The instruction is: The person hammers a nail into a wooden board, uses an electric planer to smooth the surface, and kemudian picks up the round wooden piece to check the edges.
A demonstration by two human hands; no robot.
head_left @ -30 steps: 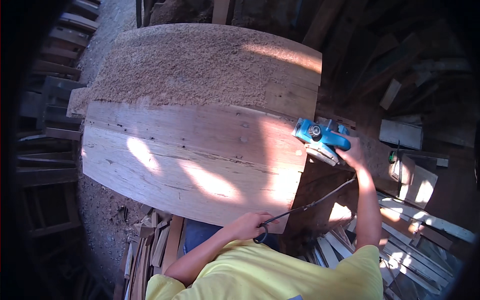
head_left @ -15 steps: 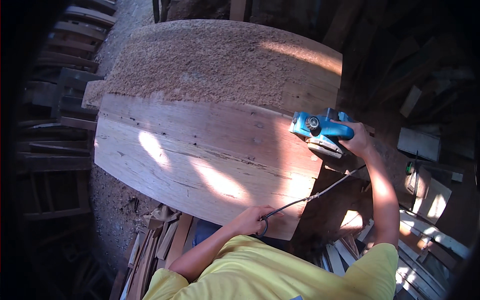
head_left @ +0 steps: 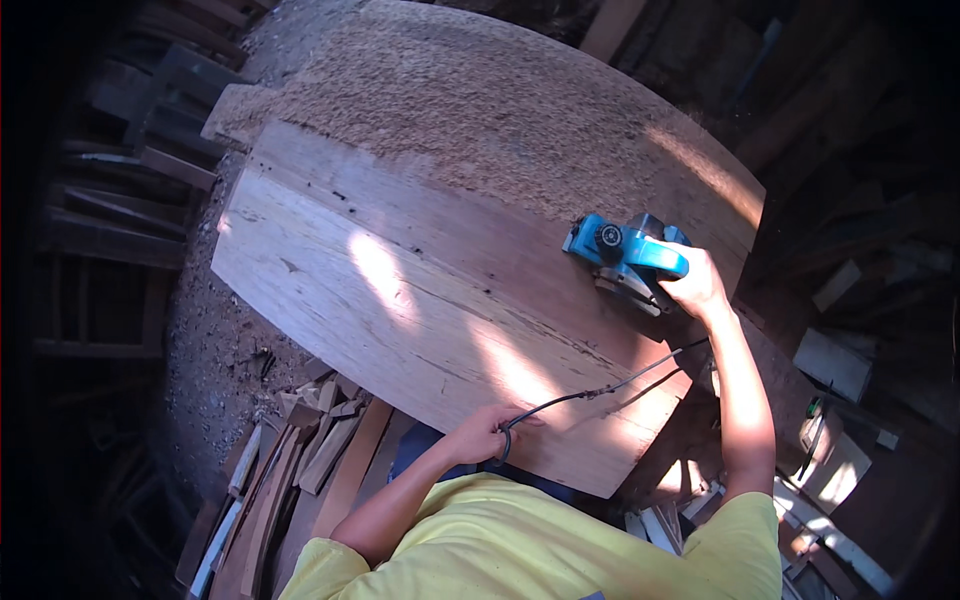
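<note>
A blue electric planer (head_left: 628, 258) sits upright on the wide plank (head_left: 420, 300) (black cord (head_left: 600, 392) trailing).

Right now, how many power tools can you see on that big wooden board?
1: a blue electric planer near the board's far right end, gripped by the right hand. The left hand holds its cord. Others may hide in the dark surroundings.

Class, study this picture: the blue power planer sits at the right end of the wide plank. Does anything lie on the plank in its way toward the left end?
Nothing visible does. The right hand grips the blue planer on the plank, whose bare top shows only sun patches. The left hand holds the black cord at the near edge, behind the tool. The sawdust heap lies beyond the plank.
</note>
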